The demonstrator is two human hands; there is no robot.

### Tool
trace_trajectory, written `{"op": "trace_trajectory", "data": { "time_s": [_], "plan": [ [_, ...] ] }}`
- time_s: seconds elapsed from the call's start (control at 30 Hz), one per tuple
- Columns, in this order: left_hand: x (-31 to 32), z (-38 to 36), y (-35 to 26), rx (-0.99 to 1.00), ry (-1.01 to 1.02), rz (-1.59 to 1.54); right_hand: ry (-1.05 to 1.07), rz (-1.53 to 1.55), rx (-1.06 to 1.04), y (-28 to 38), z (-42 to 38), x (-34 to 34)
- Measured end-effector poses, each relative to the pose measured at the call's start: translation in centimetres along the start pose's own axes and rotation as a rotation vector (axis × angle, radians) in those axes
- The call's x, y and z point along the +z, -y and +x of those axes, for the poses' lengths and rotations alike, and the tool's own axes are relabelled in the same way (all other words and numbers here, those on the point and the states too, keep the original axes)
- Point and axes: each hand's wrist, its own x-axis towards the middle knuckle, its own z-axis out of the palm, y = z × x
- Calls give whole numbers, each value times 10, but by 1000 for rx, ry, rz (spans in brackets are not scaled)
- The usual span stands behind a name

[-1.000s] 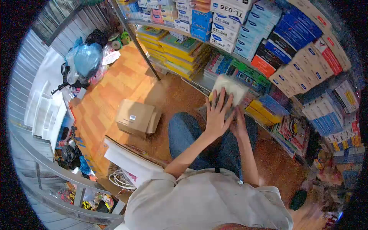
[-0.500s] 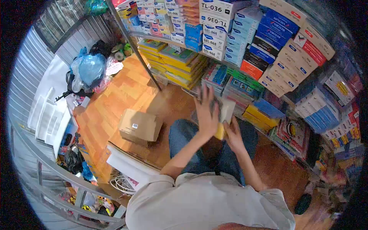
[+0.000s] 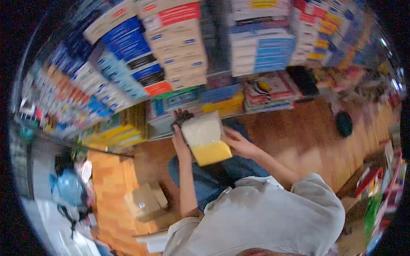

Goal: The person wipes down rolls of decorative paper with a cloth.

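Observation:
A white-and-yellow pack (image 3: 207,138) is held above my lap, its yellow part nearer to me. Motion blur hides whether it is a box or a booklet. My left hand (image 3: 181,138) grips its left edge, fingers in shadow at the top, where a dark shape shows that I cannot make out. On the opposite side, my right hand (image 3: 239,144) holds the right edge near the yellow part. Just beyond the pack, low stacks of stationery include a yellow-and-blue pile (image 3: 224,102).
Shelves of stacked cartons (image 3: 177,55) rise in front. Magazines (image 3: 271,87) lie low at front right. A cardboard box (image 3: 145,201) stands on the wooden floor to my left, with a blue plastic bag (image 3: 68,187) farther off. Crowded goods (image 3: 376,209) line the right side.
My view has swung to the right. My left hand has come from above the pack to its left edge, and the pack's white and yellow faces now show more fully.

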Motion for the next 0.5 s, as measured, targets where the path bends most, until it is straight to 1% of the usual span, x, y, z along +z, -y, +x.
{"op": "trace_trajectory", "data": {
  "time_s": [0.03, 0.07, 0.1, 0.13, 0.17, 0.2, 0.23, 0.3, 0.33, 0.37, 0.4, 0.43, 0.47, 0.5],
  "plan": [
    [-10, 14, 13, -89, 72, -21, 42, 147, 40, 2, -7, 3],
    [5, 7, 14, -99, 95, -233, 70, 216, 54, 6, -10, 9],
    [22, -3, 11, -105, 110, -441, 53, 226, 39, 4, -5, 8],
    [28, -9, 7, -113, 127, -431, 44, 311, -10, 2, 4, 8],
    [35, -13, 3, -102, 20, -379, 43, 395, -61, 4, 14, 4],
    [36, -14, 0, -88, -85, -326, 30, 362, -70, 21, 17, 9],
    [29, -12, 7, -85, -66, -317, 28, 365, -91, 30, 20, 12],
    [6, -11, 39, 330, -55, 27, -51, 208, -101, 41, 24, 12],
    [1, -12, 43, 315, -124, 11, 18, -144, -309, -19, 58, -33],
    [-6, -11, 46, 298, -195, -4, 158, 236, -107, -3, 45, -13],
    [-27, 1, 46, 296, -30, -26, 200, 140, -1, -6, 35, -12],
    [-30, 3, 28, 139, 17, -200, 245, 48, 105, -12, 24, -9],
    [-24, 0, 21, 127, 31, -275, 256, 125, 149, -18, 13, -4],
    [-3, -10, 3, 114, 45, -348, 267, 204, 191, -25, 3, 2]
  ]
}}
